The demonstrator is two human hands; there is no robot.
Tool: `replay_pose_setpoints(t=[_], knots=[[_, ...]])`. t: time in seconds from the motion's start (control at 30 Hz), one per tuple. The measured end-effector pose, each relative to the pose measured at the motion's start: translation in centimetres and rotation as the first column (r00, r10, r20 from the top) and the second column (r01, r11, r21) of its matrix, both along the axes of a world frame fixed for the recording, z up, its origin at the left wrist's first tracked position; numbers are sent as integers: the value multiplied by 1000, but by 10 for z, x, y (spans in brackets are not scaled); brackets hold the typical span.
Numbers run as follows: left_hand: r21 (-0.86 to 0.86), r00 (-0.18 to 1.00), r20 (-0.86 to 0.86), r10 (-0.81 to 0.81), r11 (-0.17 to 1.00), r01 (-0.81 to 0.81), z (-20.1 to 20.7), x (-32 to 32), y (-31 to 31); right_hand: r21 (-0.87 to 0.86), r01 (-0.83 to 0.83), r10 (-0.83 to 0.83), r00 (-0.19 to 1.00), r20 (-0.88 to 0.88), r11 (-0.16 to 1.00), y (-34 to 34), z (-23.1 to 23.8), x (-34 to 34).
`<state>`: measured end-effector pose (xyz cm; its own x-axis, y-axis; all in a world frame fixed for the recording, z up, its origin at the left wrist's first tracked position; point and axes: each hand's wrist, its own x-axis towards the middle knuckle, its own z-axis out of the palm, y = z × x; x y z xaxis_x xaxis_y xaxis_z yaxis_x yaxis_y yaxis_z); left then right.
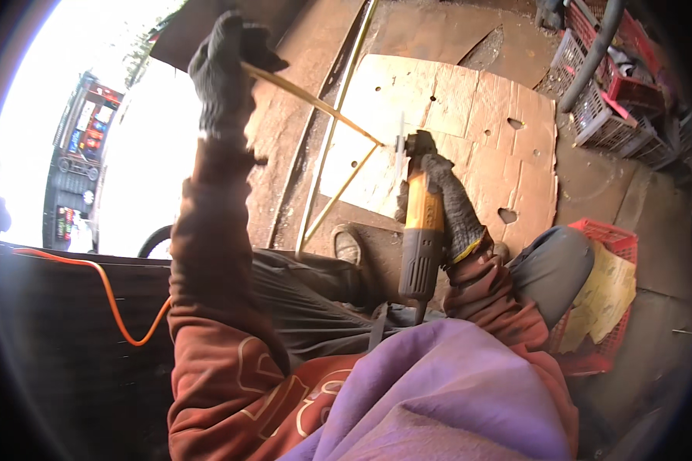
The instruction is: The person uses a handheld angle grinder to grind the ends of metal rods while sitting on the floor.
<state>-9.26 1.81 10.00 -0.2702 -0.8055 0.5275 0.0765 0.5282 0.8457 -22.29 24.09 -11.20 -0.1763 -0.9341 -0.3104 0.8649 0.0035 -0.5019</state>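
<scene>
Angle grinder, yellow and grey, sits clamped in the gloved right hand, its disc touching a thin metal rod gripped by the gloved left hand. Holed cardboard lies beneath; red crates stand near; an orange cable trails left.

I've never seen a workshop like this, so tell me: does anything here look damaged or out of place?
Yes. The cardboard sheet on the floor is pitted with holes and ragged notches. An orange cable trails loosely at the left. The gloved left hand holds a thin metal rod up against the angle grinder in the right hand.
</scene>
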Motion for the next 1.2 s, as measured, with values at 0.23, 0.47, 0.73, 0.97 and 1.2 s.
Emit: replay_pose_setpoints(t=[0.23, 0.47, 0.73, 0.97, 1.2], knots=[[-165, 521, 821, 233, 971, -174, 8, 43, 49, -226, 74, -126, 966, -224, 971, -27, 1, 71], [3, 808, 577, 118, 989, -146, -17, 60, 68, -242, 167, -164, 986, 33, 956, -50, 27, 106], [50, 810, 577, 102, 986, -159, -15, 79, 64, -161, 129, -134, 991, -20, 978, -65, -13, 92], [222, 718, 696, 10, 948, -228, -24, 70, 55, -152, 105, -120, 988, -93, 983, -70, -10, 98], [262, 718, 694, -59, 949, -175, -41, 77, 33, -174, 41, -54, 996, -73, 984, -73, -24, 95]])
